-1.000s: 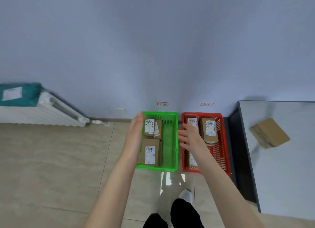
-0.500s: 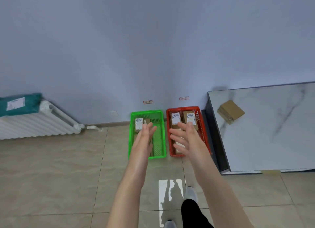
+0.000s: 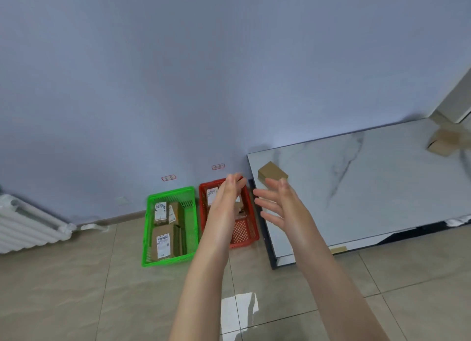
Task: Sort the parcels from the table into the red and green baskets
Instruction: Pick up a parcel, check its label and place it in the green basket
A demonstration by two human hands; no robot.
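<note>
Plastic, cardboard and polished stone.
The green basket (image 3: 146, 228) and red basket (image 3: 242, 235) are glossy plastic lattice; their parcels (image 3: 163, 241) are matt brown cardboard with white paper labels. At 3 o'clock the bench (image 3: 369, 188) is smooth, glossy and marble-veined; the floor tiles (image 3: 76, 289) shine.

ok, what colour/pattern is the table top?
White marble-look table top with grey veins and a dark edge, seen best in the head view.

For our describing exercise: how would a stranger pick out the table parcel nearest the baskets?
Find the marble table right of the red basket. On its corner nearest that basket lies a brown parcel. The other table parcel sits far right, blurred.
</note>
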